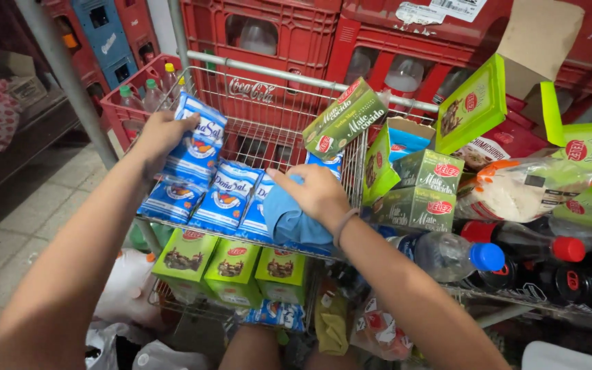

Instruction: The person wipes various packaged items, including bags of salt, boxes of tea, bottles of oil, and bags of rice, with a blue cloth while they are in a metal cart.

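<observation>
Stacking salt bags on a wire shelf.
Left hand (161,133) grips one blue-and-white bag (196,145) upright above the row of bags (227,199); right hand (316,194) presses a blue cloth (290,220) flat, fingers loosely spread, beside green boxes (421,190) on the shelf (255,130).

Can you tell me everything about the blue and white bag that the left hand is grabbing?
The blue and white bag is a small soft packet, plastic by its shine, with a white top, a blue lower part and a round picture. It stands tilted above a row of matching bags on the wire shelf. The left hand grips its upper left edge, fingers curled over the top. It looks full and sealed. Its lower end meets the bags beneath.
</observation>
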